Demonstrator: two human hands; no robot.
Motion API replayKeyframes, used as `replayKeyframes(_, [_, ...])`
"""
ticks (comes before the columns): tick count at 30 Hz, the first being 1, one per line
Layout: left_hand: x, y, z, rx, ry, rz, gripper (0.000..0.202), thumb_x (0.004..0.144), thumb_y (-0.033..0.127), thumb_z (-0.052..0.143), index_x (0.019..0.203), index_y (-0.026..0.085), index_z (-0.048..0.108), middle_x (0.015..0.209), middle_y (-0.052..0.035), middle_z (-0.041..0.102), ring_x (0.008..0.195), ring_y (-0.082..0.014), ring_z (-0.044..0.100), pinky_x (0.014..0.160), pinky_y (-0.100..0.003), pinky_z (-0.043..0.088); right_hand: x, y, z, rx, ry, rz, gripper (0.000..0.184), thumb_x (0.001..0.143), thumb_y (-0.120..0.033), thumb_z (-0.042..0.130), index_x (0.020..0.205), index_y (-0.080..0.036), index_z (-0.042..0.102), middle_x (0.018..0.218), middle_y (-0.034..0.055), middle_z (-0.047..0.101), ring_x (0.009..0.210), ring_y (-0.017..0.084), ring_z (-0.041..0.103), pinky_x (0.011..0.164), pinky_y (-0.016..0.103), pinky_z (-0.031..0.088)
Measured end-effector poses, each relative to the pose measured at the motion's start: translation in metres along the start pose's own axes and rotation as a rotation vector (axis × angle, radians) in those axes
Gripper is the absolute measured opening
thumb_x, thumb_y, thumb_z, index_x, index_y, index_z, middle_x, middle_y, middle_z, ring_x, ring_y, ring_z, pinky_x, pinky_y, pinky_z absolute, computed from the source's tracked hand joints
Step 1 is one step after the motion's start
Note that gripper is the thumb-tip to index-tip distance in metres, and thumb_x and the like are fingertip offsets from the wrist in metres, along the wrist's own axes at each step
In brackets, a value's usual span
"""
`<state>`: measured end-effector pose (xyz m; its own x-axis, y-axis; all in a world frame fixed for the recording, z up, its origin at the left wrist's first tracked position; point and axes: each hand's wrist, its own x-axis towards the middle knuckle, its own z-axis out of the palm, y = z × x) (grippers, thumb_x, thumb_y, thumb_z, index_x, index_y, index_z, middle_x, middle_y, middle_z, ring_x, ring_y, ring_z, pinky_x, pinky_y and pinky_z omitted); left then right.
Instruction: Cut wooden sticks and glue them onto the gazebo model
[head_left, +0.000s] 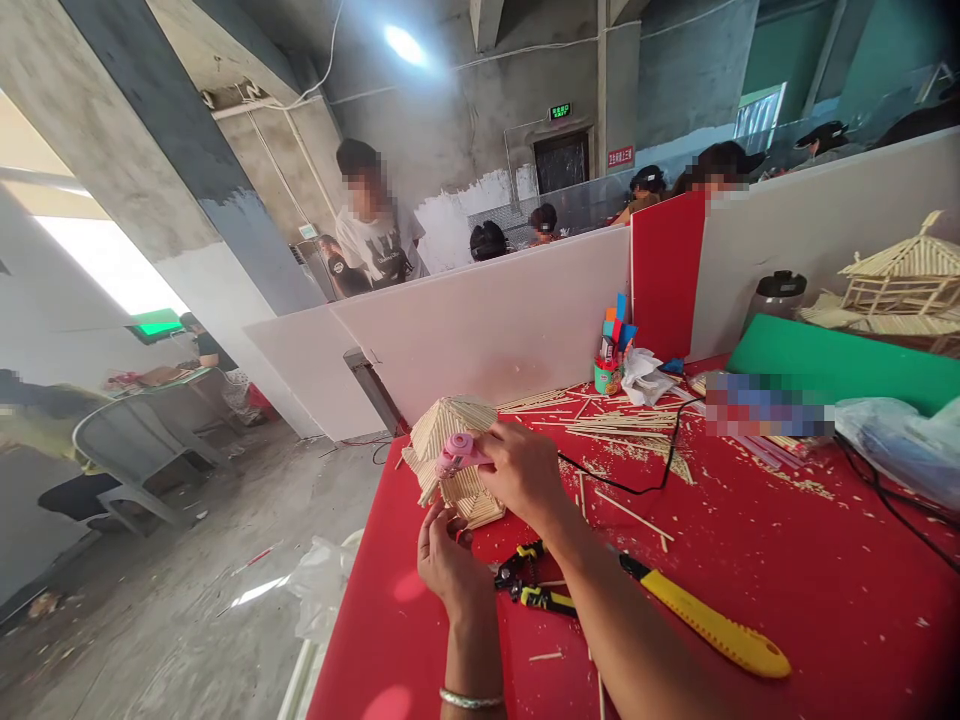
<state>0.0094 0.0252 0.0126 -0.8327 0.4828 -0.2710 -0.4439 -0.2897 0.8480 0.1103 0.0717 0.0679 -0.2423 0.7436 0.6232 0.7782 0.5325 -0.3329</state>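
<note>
One cup behind the stick house held coloured pieces; left hand gripped the house, right hand clamped a glue gun.

Sticks and a cable lie across the red bench. Pliers and a yellow knife lie nearer; a hut sits at its left edge.

The stick house sits at the tabletop's left edge, the left hand before it, the right hand with a glue gun on its front. Pliers and a utility knife lie nearer, loose sticks behind.
</note>
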Motion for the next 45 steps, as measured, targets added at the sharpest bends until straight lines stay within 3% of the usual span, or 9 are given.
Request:
replayKeyframes(8, [0.004, -0.004, -0.002, 0.050, -0.028, 0.050, 0.028, 0.058, 0.031, 0.071, 0.081, 0.017, 0.065, 0.067, 0.0010, 0.059, 0.054, -0.0106, 0.052, 0.048, -0.023, 0.037, 0.000, 0.001, -0.001, -0.026, 0.004, -0.009, 0.027, 0.083, -0.016, 0.063, 0.104, -0.032, 0.071, 0.082, 0.0005, 0.065, 0.082, 0.018, 0.059, 0.059, 0.027, 0.032])
replayKeyframes(14, [0.006, -0.005, -0.003, 0.053, -0.043, 0.053, 0.027, 0.058, 0.030, 0.071, 0.080, 0.016, 0.065, 0.070, -0.0002, 0.061, 0.054, -0.0104, 0.053, 0.048, -0.023, 0.037, 0.000, 0.000, -0.002, -0.018, -0.002, -0.020, 0.032, 0.084, -0.016, 0.062, 0.110, -0.033, 0.070, 0.084, 0.0008, 0.066, 0.083, 0.018, 0.059, 0.060, 0.026, 0.033])
replayKeyframes(19, [0.003, -0.005, -0.002, 0.039, -0.033, 0.044, 0.028, 0.055, 0.022, 0.067, 0.082, 0.016, 0.068, 0.068, 0.0009, 0.060, 0.053, -0.0090, 0.051, 0.046, -0.021, 0.035, -0.001, 0.000, 0.000, -0.016, -0.007, -0.013, 0.027, 0.084, -0.016, 0.061, 0.105, -0.030, 0.072, 0.083, 0.0020, 0.066, 0.082, 0.018, 0.058, 0.060, 0.026, 0.031])
replayKeyframes(26, [0.003, -0.002, -0.002, 0.010, -0.009, 0.037, 0.021, 0.058, 0.024, 0.063, 0.077, 0.016, 0.066, 0.062, 0.0026, 0.055, 0.052, -0.0099, 0.049, 0.045, -0.022, 0.032, -0.001, 0.002, 0.003, -0.026, 0.010, -0.011, 0.024, 0.081, -0.017, 0.064, 0.100, -0.029, 0.072, 0.084, 0.0012, 0.067, 0.081, 0.017, 0.059, 0.061, 0.026, 0.032])
replayKeyframes(38, [0.011, -0.011, -0.005, -0.027, -0.013, 0.002, 0.032, 0.054, 0.030, 0.077, 0.079, 0.014, 0.066, 0.057, 0.0058, 0.049, 0.048, -0.0069, 0.043, 0.044, -0.020, 0.031, -0.002, 0.001, 0.002, -0.030, 0.025, -0.012, 0.029, 0.079, -0.014, 0.063, 0.102, -0.030, 0.072, 0.082, 0.0008, 0.066, 0.079, 0.017, 0.059, 0.060, 0.026, 0.030])
replayKeyframes(45, [0.013, -0.009, -0.003, -0.037, -0.037, -0.078, 0.012, 0.062, 0.022, 0.058, 0.061, 0.020, 0.046, 0.051, 0.0063, 0.044, 0.041, -0.0081, 0.041, 0.039, -0.021, 0.026, -0.002, 0.001, 0.001, -0.032, 0.029, -0.015, 0.033, 0.079, -0.013, 0.062, 0.104, -0.031, 0.071, 0.082, 0.0001, 0.066, 0.080, 0.017, 0.059, 0.060, 0.027, 0.030])
